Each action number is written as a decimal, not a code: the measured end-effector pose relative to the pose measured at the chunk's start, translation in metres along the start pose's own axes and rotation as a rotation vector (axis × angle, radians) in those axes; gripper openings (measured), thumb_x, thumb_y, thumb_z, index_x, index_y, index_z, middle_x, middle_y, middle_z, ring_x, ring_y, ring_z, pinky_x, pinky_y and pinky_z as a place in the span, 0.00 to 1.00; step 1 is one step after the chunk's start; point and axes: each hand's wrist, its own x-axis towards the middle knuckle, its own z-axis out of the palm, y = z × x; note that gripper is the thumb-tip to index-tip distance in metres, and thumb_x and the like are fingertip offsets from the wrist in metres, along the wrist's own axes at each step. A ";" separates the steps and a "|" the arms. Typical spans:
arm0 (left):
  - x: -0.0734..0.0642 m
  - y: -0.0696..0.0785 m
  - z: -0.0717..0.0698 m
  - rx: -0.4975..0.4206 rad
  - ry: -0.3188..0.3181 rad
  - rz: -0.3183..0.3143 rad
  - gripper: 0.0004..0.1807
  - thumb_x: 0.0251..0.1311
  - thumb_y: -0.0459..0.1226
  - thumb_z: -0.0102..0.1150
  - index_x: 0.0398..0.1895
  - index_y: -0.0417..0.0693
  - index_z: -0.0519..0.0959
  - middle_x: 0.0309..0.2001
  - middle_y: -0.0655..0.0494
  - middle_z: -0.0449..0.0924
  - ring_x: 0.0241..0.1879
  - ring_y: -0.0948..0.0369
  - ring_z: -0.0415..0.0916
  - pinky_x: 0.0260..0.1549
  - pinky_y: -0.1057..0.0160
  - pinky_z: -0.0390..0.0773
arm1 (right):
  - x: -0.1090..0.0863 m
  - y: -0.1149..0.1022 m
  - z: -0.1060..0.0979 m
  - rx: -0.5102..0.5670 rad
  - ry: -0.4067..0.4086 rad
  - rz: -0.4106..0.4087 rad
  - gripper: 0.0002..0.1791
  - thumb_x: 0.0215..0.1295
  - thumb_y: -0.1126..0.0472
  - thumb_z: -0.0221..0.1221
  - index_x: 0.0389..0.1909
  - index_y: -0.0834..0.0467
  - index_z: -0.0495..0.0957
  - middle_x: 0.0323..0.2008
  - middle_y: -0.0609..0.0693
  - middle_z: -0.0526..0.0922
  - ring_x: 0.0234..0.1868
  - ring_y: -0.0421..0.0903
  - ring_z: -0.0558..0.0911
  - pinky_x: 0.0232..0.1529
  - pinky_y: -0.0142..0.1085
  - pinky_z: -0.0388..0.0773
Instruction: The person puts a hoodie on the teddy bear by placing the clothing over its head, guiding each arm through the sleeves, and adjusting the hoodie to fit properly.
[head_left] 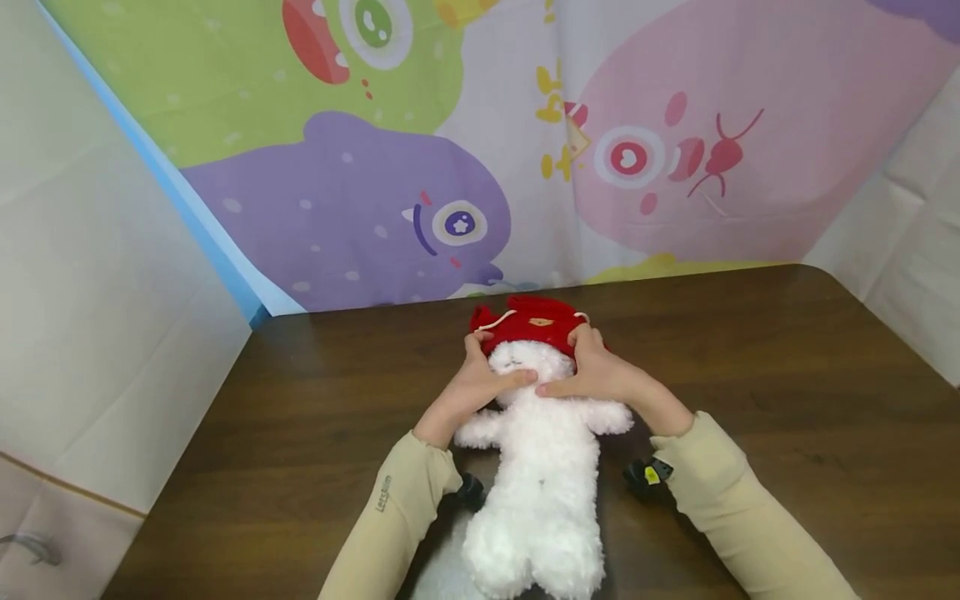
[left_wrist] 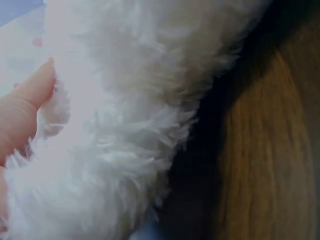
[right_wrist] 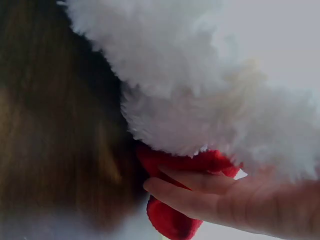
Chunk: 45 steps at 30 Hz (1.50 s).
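A white fluffy plush toy point(head_left: 551, 467) lies on its back on the table, legs towards me and arms spread. Over the top of its head sits a red cloth piece point(head_left: 543, 332) with white cords and a small tan patch; the ears are hidden. My left hand point(head_left: 480, 382) holds the left side of the head, thumb across the chin and fingers at the red cloth's edge. Opposite it, my right hand point(head_left: 600, 367) grips the other side, its thumb near the neck. In the right wrist view, fingers point(right_wrist: 190, 202) lie along the red cloth point(right_wrist: 175, 220) below white fur.
The dark wooden table point(head_left: 330, 417) meets a cartoon-printed cloth backdrop point(head_left: 525, 150) along its far edge. Pale panels point(head_left: 97, 250) stand to the left and right. A grey patch point(head_left: 446, 567) shows beside the toy's legs. Black wrist devices point(head_left: 647, 477) sit below both cuffs.
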 end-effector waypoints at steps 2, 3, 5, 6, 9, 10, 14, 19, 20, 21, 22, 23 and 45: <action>-0.004 0.005 -0.001 -0.008 -0.019 0.020 0.50 0.46 0.46 0.67 0.65 0.52 0.42 0.63 0.47 0.54 0.61 0.52 0.58 0.58 0.53 0.62 | 0.001 0.001 0.000 0.019 -0.005 0.001 0.44 0.49 0.47 0.64 0.53 0.65 0.47 0.53 0.62 0.53 0.59 0.58 0.55 0.54 0.52 0.66; -0.007 0.009 -0.001 -0.014 -0.031 0.030 0.49 0.47 0.44 0.66 0.65 0.51 0.43 0.64 0.47 0.53 0.62 0.52 0.57 0.59 0.52 0.61 | 0.002 0.002 -0.001 0.031 -0.007 0.009 0.44 0.49 0.47 0.64 0.53 0.65 0.47 0.53 0.62 0.53 0.59 0.58 0.55 0.54 0.52 0.66; -0.010 0.013 -0.004 -0.016 -0.057 0.056 0.46 0.48 0.42 0.66 0.64 0.50 0.45 0.64 0.48 0.52 0.63 0.53 0.55 0.60 0.52 0.59 | 0.002 0.004 -0.004 0.045 -0.011 0.020 0.42 0.50 0.48 0.64 0.52 0.66 0.48 0.53 0.62 0.54 0.59 0.58 0.56 0.55 0.52 0.65; -0.011 0.013 -0.005 -0.013 -0.067 0.073 0.45 0.48 0.41 0.66 0.64 0.50 0.46 0.65 0.49 0.51 0.64 0.53 0.54 0.61 0.51 0.58 | 0.002 0.005 -0.006 0.052 -0.012 0.024 0.41 0.50 0.48 0.64 0.51 0.66 0.49 0.53 0.63 0.54 0.58 0.58 0.57 0.55 0.53 0.64; -0.007 0.005 -0.012 -0.015 -0.079 0.112 0.43 0.48 0.39 0.66 0.63 0.53 0.49 0.65 0.51 0.53 0.63 0.55 0.54 0.62 0.51 0.56 | 0.001 0.008 -0.010 0.088 -0.024 0.058 0.40 0.50 0.50 0.64 0.52 0.66 0.50 0.54 0.63 0.57 0.58 0.58 0.59 0.56 0.52 0.63; -0.004 0.001 -0.014 -0.025 -0.074 0.126 0.42 0.47 0.38 0.66 0.62 0.53 0.50 0.64 0.51 0.53 0.63 0.55 0.54 0.61 0.50 0.57 | 0.000 0.009 -0.011 0.100 -0.031 0.065 0.40 0.51 0.50 0.64 0.52 0.67 0.51 0.55 0.64 0.57 0.58 0.58 0.59 0.57 0.52 0.62; 0.002 -0.006 -0.018 -0.093 -0.035 0.139 0.39 0.47 0.35 0.65 0.61 0.54 0.55 0.60 0.51 0.56 0.59 0.54 0.56 0.56 0.51 0.64 | -0.001 0.011 -0.015 0.113 -0.055 0.081 0.36 0.53 0.53 0.62 0.53 0.67 0.52 0.53 0.64 0.62 0.53 0.56 0.64 0.52 0.47 0.67; 0.004 -0.005 -0.014 -0.132 0.014 0.111 0.37 0.47 0.36 0.66 0.60 0.54 0.59 0.55 0.50 0.58 0.56 0.54 0.57 0.49 0.57 0.70 | -0.001 0.013 -0.018 0.070 -0.061 0.058 0.31 0.55 0.56 0.60 0.51 0.67 0.56 0.47 0.62 0.67 0.46 0.53 0.67 0.45 0.41 0.71; 0.004 -0.005 -0.013 -0.142 0.026 0.101 0.36 0.47 0.36 0.66 0.59 0.53 0.58 0.54 0.50 0.58 0.55 0.53 0.58 0.48 0.57 0.70 | -0.001 0.013 -0.018 0.072 -0.064 0.058 0.31 0.55 0.56 0.60 0.51 0.67 0.56 0.47 0.62 0.67 0.46 0.53 0.67 0.45 0.41 0.71; 0.004 -0.004 -0.012 -0.155 0.041 0.092 0.36 0.47 0.36 0.66 0.58 0.52 0.58 0.54 0.50 0.58 0.55 0.53 0.58 0.48 0.57 0.69 | 0.000 0.013 -0.018 0.074 -0.066 0.061 0.31 0.55 0.56 0.60 0.51 0.67 0.55 0.48 0.62 0.67 0.46 0.53 0.67 0.45 0.41 0.71; 0.004 -0.004 -0.011 -0.163 0.056 0.079 0.35 0.47 0.36 0.66 0.56 0.51 0.57 0.53 0.50 0.58 0.55 0.53 0.57 0.48 0.58 0.68 | -0.001 0.013 -0.018 0.078 -0.066 0.067 0.31 0.55 0.56 0.60 0.52 0.67 0.55 0.48 0.62 0.67 0.47 0.53 0.67 0.46 0.42 0.71; 0.005 -0.004 -0.010 -0.170 0.070 0.065 0.34 0.47 0.36 0.67 0.54 0.50 0.56 0.53 0.49 0.58 0.56 0.53 0.57 0.49 0.57 0.66 | -0.001 0.012 -0.017 0.083 -0.068 0.073 0.31 0.55 0.56 0.60 0.52 0.67 0.55 0.48 0.62 0.66 0.47 0.53 0.67 0.47 0.42 0.71; 0.005 -0.009 -0.009 -0.157 0.060 0.053 0.25 0.44 0.37 0.68 0.46 0.46 0.68 0.48 0.53 0.69 0.47 0.57 0.65 0.47 0.59 0.68 | 0.002 0.010 -0.008 0.096 -0.204 0.182 0.64 0.51 0.42 0.60 0.64 0.71 0.23 0.68 0.66 0.40 0.68 0.61 0.47 0.62 0.57 0.52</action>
